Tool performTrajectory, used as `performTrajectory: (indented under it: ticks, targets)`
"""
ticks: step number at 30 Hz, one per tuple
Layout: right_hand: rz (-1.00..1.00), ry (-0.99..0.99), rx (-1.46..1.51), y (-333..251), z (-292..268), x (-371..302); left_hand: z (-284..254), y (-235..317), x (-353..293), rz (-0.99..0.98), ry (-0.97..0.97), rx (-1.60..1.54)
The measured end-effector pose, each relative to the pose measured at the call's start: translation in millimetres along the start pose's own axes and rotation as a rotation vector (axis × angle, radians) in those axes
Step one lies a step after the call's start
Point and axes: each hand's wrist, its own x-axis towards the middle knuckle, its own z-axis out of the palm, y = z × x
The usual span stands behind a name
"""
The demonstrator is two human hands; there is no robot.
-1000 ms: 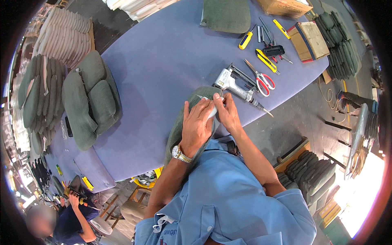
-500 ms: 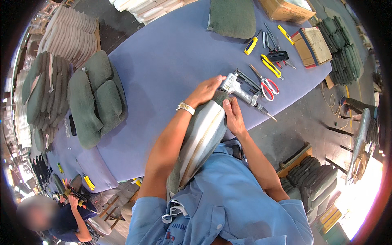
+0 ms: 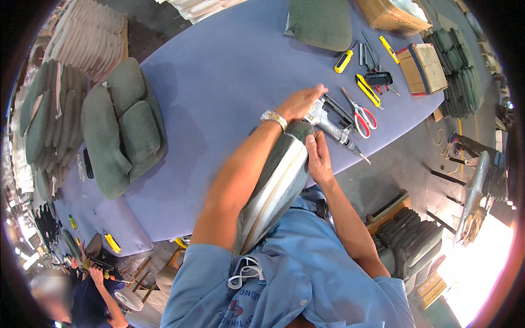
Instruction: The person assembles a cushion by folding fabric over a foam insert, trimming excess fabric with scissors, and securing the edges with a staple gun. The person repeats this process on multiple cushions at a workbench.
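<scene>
A padded seat cushion (image 3: 276,183) with a dark green cover and a white strip along its underside leans lengthwise against my front. My right hand (image 3: 320,158) grips its far end, thumb pressed on the green edge (image 3: 302,130). Just beyond that end, my left hand (image 3: 302,105) reaches across with fingers stretched out, by the head of a silver staple gun (image 3: 331,128); its thumb is hidden. The staple gun lies on the blue-covered table (image 3: 219,82) with a hose fitting at its handle. Scissors (image 3: 362,117) with red and white handles lie beside it.
Yellow cutters (image 3: 368,91), a yellow-handled screwdriver (image 3: 344,60) and a cardboard box (image 3: 426,68) occupy the right. A flat green pad (image 3: 320,24) lies far off. Green cushions (image 3: 123,128) stand left. A co-worker (image 3: 90,295) works at lower left.
My left arm and hand have swung slightly up and to the right, nearer the staple gun's far side. The view has shifted slightly; my right hand keeps its hold on the cushion.
</scene>
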Motion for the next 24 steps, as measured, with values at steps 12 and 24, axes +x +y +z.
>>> performTrajectory:
  ticks: [12,24]
  targets:
    - [0.029,0.006,0.102,4.9,6.4,-6.4,15.6,4.5,-68.4,0.049,-0.126,0.070]
    - [0.079,-0.056,0.179,-3.3,16.0,14.4,-30.0,-4.9,-82.8,-0.024,-0.145,0.017]
